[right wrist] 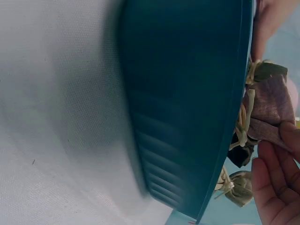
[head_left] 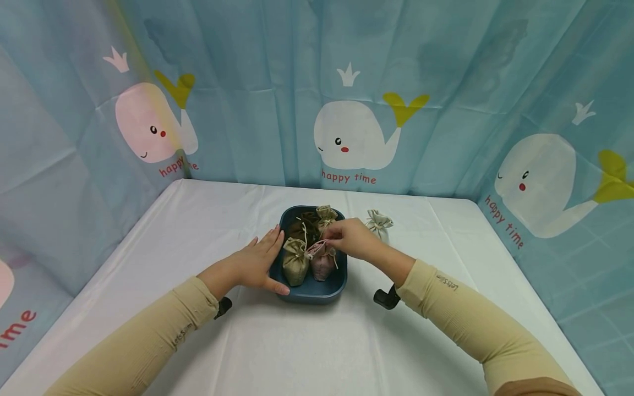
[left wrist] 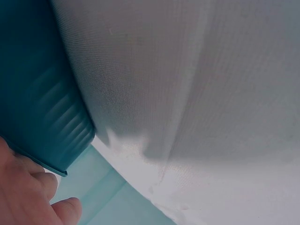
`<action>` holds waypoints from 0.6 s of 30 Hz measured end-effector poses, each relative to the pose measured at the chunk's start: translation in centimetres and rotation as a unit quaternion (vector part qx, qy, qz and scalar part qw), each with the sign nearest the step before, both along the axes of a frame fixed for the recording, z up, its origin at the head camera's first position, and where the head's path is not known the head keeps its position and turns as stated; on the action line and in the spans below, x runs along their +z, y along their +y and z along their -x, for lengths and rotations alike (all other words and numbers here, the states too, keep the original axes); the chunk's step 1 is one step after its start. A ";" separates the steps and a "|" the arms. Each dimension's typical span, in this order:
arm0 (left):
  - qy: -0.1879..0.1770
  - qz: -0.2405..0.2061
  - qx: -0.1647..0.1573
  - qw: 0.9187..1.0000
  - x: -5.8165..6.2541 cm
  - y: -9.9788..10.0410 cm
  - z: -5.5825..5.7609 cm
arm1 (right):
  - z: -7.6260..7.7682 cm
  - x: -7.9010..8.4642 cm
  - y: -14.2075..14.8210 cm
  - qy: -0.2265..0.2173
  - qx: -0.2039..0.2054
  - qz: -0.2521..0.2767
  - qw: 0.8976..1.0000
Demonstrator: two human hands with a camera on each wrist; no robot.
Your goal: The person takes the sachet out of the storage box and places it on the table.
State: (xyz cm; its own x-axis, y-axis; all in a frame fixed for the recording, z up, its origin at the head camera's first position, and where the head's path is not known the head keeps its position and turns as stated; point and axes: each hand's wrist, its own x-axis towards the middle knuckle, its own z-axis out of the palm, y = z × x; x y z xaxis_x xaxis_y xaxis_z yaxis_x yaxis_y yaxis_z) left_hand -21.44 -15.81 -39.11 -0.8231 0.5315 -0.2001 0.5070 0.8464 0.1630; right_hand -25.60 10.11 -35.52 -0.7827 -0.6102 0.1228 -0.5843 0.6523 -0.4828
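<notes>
A dark blue plastic basin (head_left: 309, 299) stands on the table with several small drawstring pouches inside. My left hand (head_left: 255, 261) lies along the basin's left side, fingers straight and thumb at the near rim. My right hand (head_left: 353, 237) pinches the gathered top of a dusty pink pouch (head_left: 323, 266), whose lower part sits in the basin. In the right wrist view the pouch's pink cloth (right wrist: 272, 105) is between thumb and fingers. Beside it are an olive-beige pouch (head_left: 295, 264) and, farther back, another beige pouch (head_left: 326, 215). Darker brown cloth is partly hidden behind them.
Outside the basin, a pale grey-white pouch (head_left: 380, 223) stands behind my right hand, partly covered by it. A white cloth (head_left: 297, 346) covers the table. Blue curtains (head_left: 277, 126) printed with whales enclose its back and sides.
</notes>
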 end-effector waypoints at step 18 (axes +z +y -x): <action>-0.003 0.002 0.001 1.000 0.1 0.0 0.0 | -0.8 0.9 0.1 -0.018 -0.013 0.016 1.000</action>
